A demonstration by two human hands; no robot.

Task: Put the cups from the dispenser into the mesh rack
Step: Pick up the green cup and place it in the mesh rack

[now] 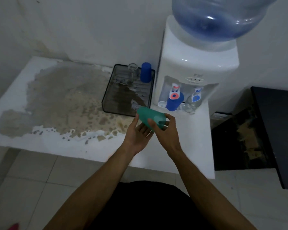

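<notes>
Both hands meet at centre frame, just below the rack's near edge. Right hand [169, 130] grips a green cup [150, 118] lying on its side, fingers wrapped over the right end. Left hand [140, 131] is palm-up beneath the cup, thumb against its left end, fingers spread under the body; it cups rather than clamps. The cup is held above the table [56, 146], clear of the surface.

Just above the hands: mesh rack [128, 90], a dark rectangular tray with low walls, standing on the table beside the dispenser. Inside it, at the far end, a blue cup [146, 72] stands upside down in the far right corner; a clear glass [133, 72] stands just left of it. The rest of the rack floor is bare, with a dark patch near the middle.

Right of the rack: white dispenser [194, 63], with a blue bottle [216, 17] on top at upper right of the frame. Under the red tap stands a second blue cup [174, 102]; under the blue tap, a clear glass [192, 103]. Both sit on the drip ledge.

Table top is white, with a wide stained, worn patch across the left and middle. Tiled floor below. A dark cabinet [273, 130] at right edge of the frame.
</notes>
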